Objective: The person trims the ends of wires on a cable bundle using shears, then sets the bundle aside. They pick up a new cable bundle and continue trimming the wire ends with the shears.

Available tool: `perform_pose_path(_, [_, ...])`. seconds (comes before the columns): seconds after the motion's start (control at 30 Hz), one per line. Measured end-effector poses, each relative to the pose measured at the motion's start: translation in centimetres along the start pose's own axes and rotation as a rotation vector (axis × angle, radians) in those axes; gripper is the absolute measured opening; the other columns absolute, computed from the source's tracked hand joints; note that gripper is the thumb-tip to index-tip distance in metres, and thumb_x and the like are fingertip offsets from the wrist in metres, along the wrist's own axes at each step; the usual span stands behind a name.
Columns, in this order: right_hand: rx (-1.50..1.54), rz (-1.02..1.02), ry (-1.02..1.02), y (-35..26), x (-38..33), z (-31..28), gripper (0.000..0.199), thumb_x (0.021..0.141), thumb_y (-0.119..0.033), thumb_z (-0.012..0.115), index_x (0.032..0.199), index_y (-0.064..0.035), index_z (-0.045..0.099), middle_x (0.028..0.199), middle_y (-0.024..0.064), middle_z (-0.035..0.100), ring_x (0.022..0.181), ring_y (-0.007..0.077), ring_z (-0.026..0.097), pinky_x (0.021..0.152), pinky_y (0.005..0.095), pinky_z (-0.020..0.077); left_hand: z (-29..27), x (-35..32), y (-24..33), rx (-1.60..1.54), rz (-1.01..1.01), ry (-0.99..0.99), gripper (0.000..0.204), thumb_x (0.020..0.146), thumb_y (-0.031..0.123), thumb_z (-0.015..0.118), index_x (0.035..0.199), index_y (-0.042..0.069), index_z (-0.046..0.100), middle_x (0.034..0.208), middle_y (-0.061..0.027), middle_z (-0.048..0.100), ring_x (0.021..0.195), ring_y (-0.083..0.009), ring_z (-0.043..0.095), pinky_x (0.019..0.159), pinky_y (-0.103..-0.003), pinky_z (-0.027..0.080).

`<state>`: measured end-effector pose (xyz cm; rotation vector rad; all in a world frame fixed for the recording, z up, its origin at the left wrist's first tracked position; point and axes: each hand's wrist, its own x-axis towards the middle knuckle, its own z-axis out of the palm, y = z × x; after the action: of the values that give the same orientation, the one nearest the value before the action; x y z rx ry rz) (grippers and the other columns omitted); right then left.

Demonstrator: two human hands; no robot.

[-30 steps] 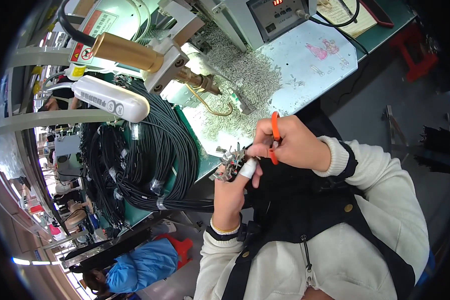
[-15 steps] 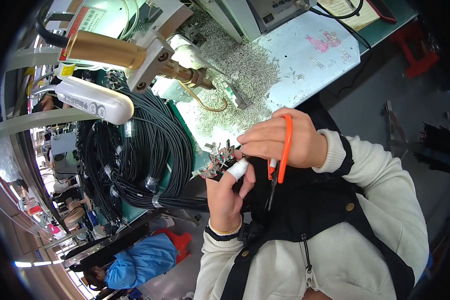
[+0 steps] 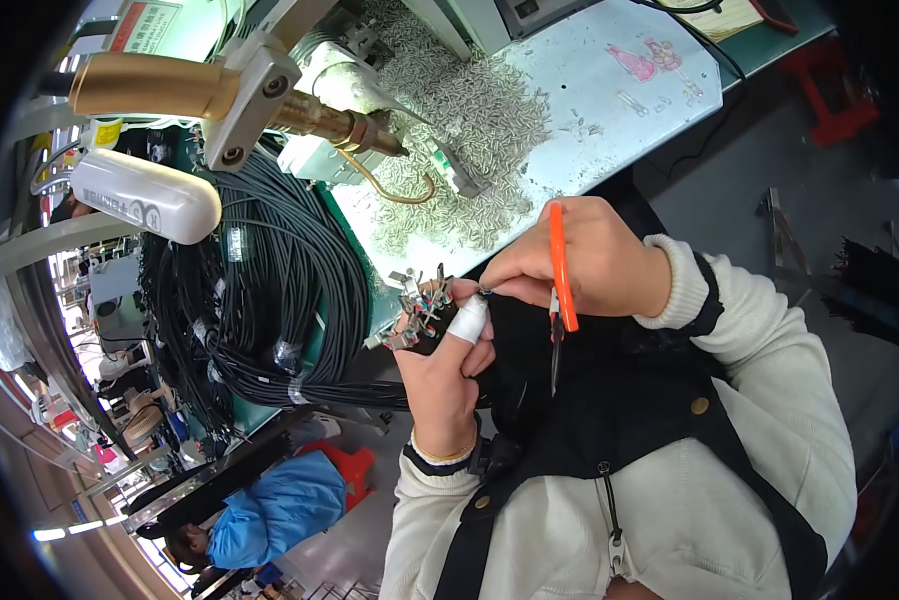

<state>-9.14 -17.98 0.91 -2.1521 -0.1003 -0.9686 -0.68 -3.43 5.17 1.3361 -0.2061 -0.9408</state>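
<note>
My left hand [image 3: 440,385], its thumb wrapped in white tape, is closed around the ends of several black cables. Their stripped ends, with small metal connectors and coloured wires [image 3: 422,305], stick out past the fingers. My right hand [image 3: 595,255] pinches at a tiny wire end beside the taped thumb. Orange-handled pliers or cutters [image 3: 560,270] hang from the right hand, their dark jaws pointing down toward my apron. What exactly sits between the right fingertips is too small to make out. The bundle of black cables [image 3: 300,230] runs from the left hand to a large coil.
A brass-coloured soldering head [image 3: 160,88] and a white rounded cylinder [image 3: 148,195] stand at upper left. Small metal pieces [image 3: 480,120] are heaped on the pale work plate [image 3: 610,120]. A person in blue [image 3: 280,510] sits at lower left, by a red stool [image 3: 345,470].
My right fingers have drawn into a pinch near the taped thumb, and the pliers have swung more upright. The left hand has shifted slightly left. The view has shifted a little.
</note>
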Motion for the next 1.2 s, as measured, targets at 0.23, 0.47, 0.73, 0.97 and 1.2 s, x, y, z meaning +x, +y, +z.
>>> perform_pose_path(0.23, [-0.169, -0.099, 0.065, -0.6, -0.7, 0.4, 0.021, 0.064, -0.007, 0.06, 0.086, -0.0077, 0.059, 0.062, -0.0049, 0.055, 0.052, 0.009, 0.052, 0.051, 0.0222, 0.0373, -0.1, 0.3, -0.1, -0.157, -0.132, -0.055, 0.014, 0.08, 0.002, 0.051, 0.093, -0.001, 0.05, 0.057, -0.0019, 0.041, 0.038, -0.0048, 0.025, 0.036, -0.02, 0.019])
perform_pose_path(0.47, [-0.167, -0.042, 0.096, -0.6, -0.6, 1.1, 0.023, 0.066, -0.008, 0.056, 0.089, -0.0074, 0.058, 0.063, -0.0056, 0.055, 0.053, 0.0093, 0.052, 0.051, 0.0214, 0.0358, -0.7, 0.6, -0.4, -0.222, -0.178, -0.092, 0.014, 0.081, 0.004, 0.048, 0.095, 0.001, 0.05, 0.055, 0.0001, 0.036, 0.038, -0.0054, 0.025, 0.036, -0.02, 0.019])
perform_pose_path(0.73, [-0.252, -0.078, 0.084, -0.8, -0.9, 0.6, 0.021, 0.066, -0.009, 0.058, 0.087, -0.0077, 0.057, 0.065, -0.0046, 0.055, 0.053, 0.0092, 0.052, 0.051, 0.0209, 0.036, -0.3, 0.5, -0.6, -0.316, -0.212, -0.123, 0.015, 0.081, 0.003, 0.049, 0.095, 0.001, 0.049, 0.057, -0.0007, 0.04, 0.038, -0.0056, 0.028, 0.036, -0.02, 0.02])
perform_pose_path(0.97, [-0.08, 0.297, 0.04, -2.2, -1.3, 1.4, 0.008, 0.072, -0.002, 0.057, 0.079, -0.0039, 0.053, 0.063, 0.0, 0.054, 0.054, 0.0121, 0.054, 0.052, 0.0227, 0.038, 0.1, 1.0, -2.9, 0.699, 0.767, 0.092, 0.022, 0.073, -0.007, 0.058, 0.092, 0.0, 0.05, 0.07, -0.0045, 0.054, 0.053, -0.0067, 0.049, 0.043, -0.02, 0.036])
perform_pose_path(1.2, [0.489, 0.655, 0.077, -2.3, -0.8, 0.8, 0.008, 0.074, -0.003, 0.058, 0.077, -0.0007, 0.051, 0.058, 0.0046, 0.051, 0.05, 0.0092, 0.052, 0.048, 0.0221, 0.0383, 0.9, 0.2, -2.4, 0.255, 0.276, 0.303, 0.022, 0.073, -0.008, 0.059, 0.091, 0.0, 0.05, 0.066, -0.0035, 0.053, 0.054, -0.0082, 0.049, 0.044, -0.021, 0.037])
